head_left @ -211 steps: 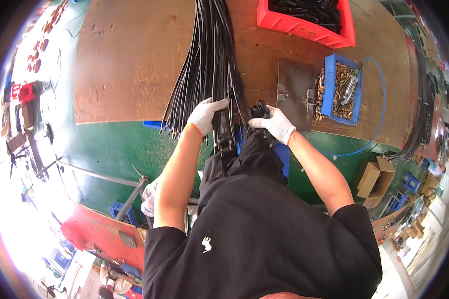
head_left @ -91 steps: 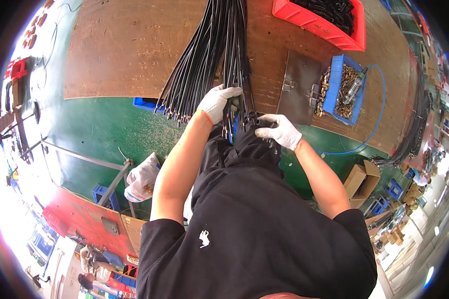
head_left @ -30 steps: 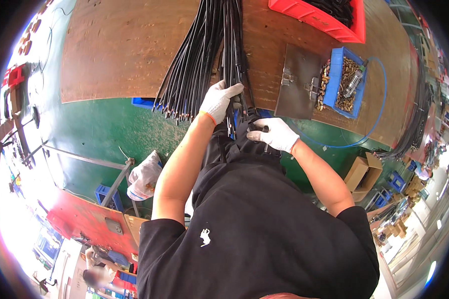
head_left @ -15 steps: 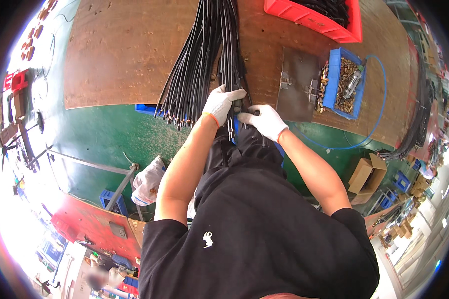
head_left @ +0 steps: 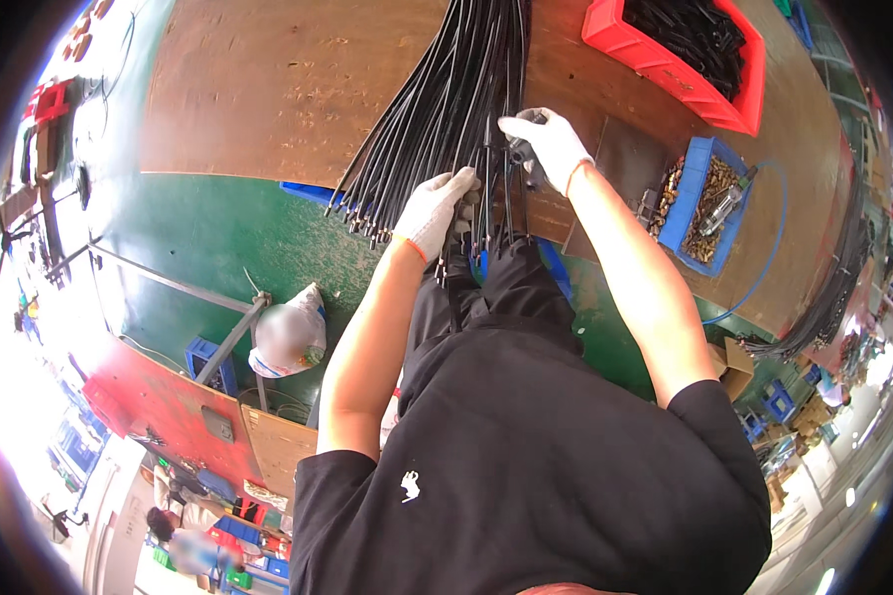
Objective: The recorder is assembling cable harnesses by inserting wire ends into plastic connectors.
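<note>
A thick fan of thin black cables (head_left: 442,99) lies over the near edge of the wooden table, its metal-tipped ends hanging toward my lap. My left hand (head_left: 433,210), in a white glove with greyish fingertips, is closed around several cables close to those ends. Higher up, at the bundle's right side, my gloved right hand (head_left: 558,149) has its fingers curled in on a black cable. What lies under those fingers is dark and partly hidden.
A red crate (head_left: 655,64) of black parts stands on the brown table (head_left: 268,89) at the far right. Nearer is a blue bin (head_left: 685,213) of small brass-coloured fittings, with a tool on a blue hose (head_left: 779,248). A white sack (head_left: 293,337) sits on the green floor, left.
My right hand has moved up and away from my lap, along the bundle's right side. My left hand stays low on the cables. The view has shifted a little.
</note>
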